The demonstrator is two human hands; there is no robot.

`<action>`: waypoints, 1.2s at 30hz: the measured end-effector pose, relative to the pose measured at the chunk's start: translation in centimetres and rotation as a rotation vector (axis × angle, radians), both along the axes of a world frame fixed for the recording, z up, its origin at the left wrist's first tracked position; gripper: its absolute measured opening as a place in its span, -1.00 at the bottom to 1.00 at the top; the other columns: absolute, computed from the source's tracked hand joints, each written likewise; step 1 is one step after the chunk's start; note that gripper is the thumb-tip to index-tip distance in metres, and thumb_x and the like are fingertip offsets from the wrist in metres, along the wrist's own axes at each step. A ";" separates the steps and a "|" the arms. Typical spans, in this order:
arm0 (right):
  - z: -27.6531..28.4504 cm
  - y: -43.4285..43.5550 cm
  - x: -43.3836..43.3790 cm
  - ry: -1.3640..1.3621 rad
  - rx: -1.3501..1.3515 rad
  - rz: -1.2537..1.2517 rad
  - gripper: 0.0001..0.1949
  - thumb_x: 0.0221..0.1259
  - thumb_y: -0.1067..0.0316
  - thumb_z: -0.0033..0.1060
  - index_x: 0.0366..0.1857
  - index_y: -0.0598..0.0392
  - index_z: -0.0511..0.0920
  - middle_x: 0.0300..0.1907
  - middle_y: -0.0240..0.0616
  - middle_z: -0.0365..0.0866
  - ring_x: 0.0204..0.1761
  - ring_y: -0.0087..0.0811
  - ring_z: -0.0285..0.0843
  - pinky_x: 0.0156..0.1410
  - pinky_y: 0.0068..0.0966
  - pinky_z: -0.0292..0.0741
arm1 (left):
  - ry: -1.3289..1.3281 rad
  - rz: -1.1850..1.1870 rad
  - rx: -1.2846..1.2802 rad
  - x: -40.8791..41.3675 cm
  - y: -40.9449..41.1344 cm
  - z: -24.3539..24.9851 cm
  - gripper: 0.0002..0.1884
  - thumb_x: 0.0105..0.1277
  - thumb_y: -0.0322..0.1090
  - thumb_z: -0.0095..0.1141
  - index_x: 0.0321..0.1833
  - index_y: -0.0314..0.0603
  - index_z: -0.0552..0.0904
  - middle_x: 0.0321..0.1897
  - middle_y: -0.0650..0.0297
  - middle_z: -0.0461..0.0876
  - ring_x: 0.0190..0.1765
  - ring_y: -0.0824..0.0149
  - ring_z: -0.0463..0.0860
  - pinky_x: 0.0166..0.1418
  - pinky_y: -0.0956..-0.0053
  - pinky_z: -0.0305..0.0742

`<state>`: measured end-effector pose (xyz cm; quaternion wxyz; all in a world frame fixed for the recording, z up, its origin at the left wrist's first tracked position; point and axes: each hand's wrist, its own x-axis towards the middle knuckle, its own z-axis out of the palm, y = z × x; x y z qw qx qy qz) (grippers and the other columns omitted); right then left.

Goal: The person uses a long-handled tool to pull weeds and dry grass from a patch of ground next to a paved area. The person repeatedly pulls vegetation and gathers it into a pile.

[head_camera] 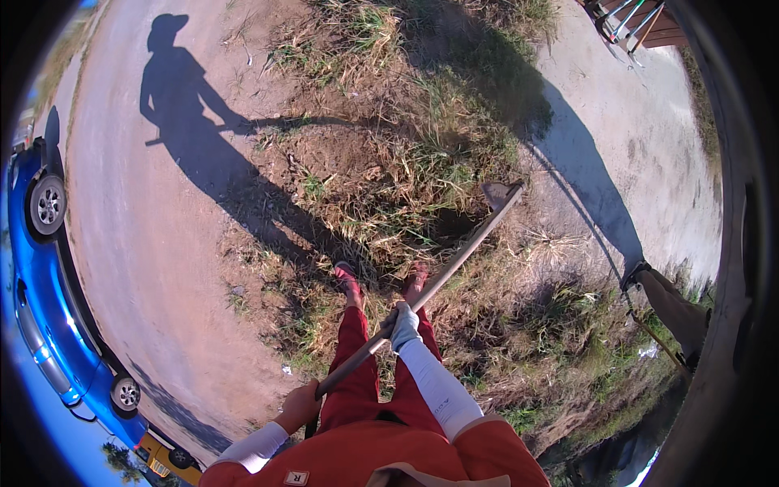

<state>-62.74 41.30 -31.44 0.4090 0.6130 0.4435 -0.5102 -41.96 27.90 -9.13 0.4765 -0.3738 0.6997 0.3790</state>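
A hoe with a long wooden handle [465, 255] slants across in front of my body. Its metal blade [500, 193] is at the far right end, over cut grass near the concrete edge; I cannot tell whether it touches the ground. My left hand [299, 404], bare below a white sleeve, grips the lower end of the handle by my left hip. Further up, my right hand [405, 327] in a light glove is closed around the shaft, in front of my legs. Dry and green grass [389, 225] lies around my red shoes [347, 277], with loose brown soil among it.
To the right, another person's leg [669, 304] stands beside a wooden tool handle [660, 347]. Several long-handled tools [633, 27] are at the upper right, beyond a concrete strip [657, 152]. A dirt road [152, 262] runs along the left, with a blue car [58, 304] and a yellow vehicle [161, 456].
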 end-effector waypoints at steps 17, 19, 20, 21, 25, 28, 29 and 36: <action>1.1 -8.5 9.8 -0.056 -0.118 0.368 -0.78 0.16 0.25 0.27 -0.52 0.03 0.43 -0.73 -0.39 0.33 -0.79 -0.42 0.30 -0.71 -0.41 0.35 | -0.185 0.282 -0.228 5.5 3.3 4.9 -0.77 0.18 -0.24 0.18 -0.28 -0.23 0.47 -0.51 -0.12 0.61 -0.33 -0.22 0.65 -0.31 -0.06 0.48; 0.7 -8.1 9.8 -0.018 -0.150 0.234 -0.76 0.16 0.25 0.27 -0.54 0.02 0.41 -0.73 -0.40 0.33 -0.79 -0.43 0.31 -0.71 -0.42 0.35 | -0.222 0.216 -0.229 6.8 2.6 3.8 -0.77 0.19 -0.24 0.18 -0.27 -0.22 0.48 -0.51 -0.11 0.61 -0.33 -0.21 0.65 -0.32 -0.06 0.48; 0.3 -8.1 8.2 -0.058 -0.149 0.187 -0.75 0.16 0.24 0.27 -0.55 0.02 0.40 -0.73 -0.40 0.32 -0.79 -0.43 0.31 -0.71 -0.42 0.35 | -0.175 0.218 -0.207 6.4 2.1 2.5 -0.77 0.19 -0.25 0.19 -0.26 -0.22 0.48 -0.51 -0.12 0.61 -0.34 -0.21 0.65 -0.32 -0.06 0.48; -0.2 -8.0 5.5 -0.038 -0.129 0.253 -0.76 0.16 0.26 0.26 -0.57 0.02 0.40 -0.72 -0.39 0.36 -0.78 -0.43 0.33 -0.71 -0.44 0.35 | -0.041 0.232 -0.203 5.6 1.7 1.5 -0.77 0.20 -0.25 0.19 -0.25 -0.22 0.48 -0.50 -0.12 0.62 -0.34 -0.21 0.64 -0.32 -0.06 0.48; -0.8 -7.8 -9.7 0.459 -0.055 0.233 -0.79 0.19 0.25 0.19 -0.50 0.03 0.38 -0.72 -0.39 0.33 -0.78 -0.44 0.30 -0.70 -0.45 0.35 | 0.408 0.268 -0.179 -3.8 1.7 -6.4 -0.75 0.19 -0.29 0.22 -0.18 -0.24 0.48 -0.48 -0.11 0.61 -0.35 -0.18 0.64 -0.32 -0.01 0.50; -1.1 -8.7 -22.5 0.620 -0.071 0.187 -0.76 0.23 0.26 0.16 -0.54 0.00 0.34 -0.74 -0.41 0.31 -0.79 -0.45 0.26 -0.70 -0.44 0.30 | 0.720 0.298 -0.160 -13.3 1.6 -11.5 -0.70 0.17 -0.36 0.25 -0.11 -0.26 0.47 -0.47 -0.09 0.60 -0.37 -0.14 0.63 -0.33 0.07 0.51; -1.4 -9.5 -25.5 0.667 -0.008 0.315 -0.72 0.25 0.23 0.15 -0.60 -0.01 0.34 -0.78 -0.42 0.28 -0.80 -0.45 0.25 -0.69 -0.45 0.30 | 0.709 0.304 -0.136 -15.5 1.2 -12.7 -0.69 0.16 -0.37 0.25 -0.10 -0.29 0.47 -0.46 -0.09 0.61 -0.37 -0.13 0.63 -0.28 0.09 0.52; -2.5 -11.5 -10.0 0.297 -0.038 0.458 -0.76 0.13 0.23 0.18 -0.60 0.05 0.40 -0.75 -0.32 0.38 -0.79 -0.36 0.33 -0.66 -0.37 0.32 | 0.209 0.319 -0.163 -5.5 1.0 -6.4 -0.75 0.18 -0.33 0.20 -0.16 -0.29 0.48 -0.44 -0.13 0.62 -0.28 -0.21 0.63 -0.21 -0.02 0.51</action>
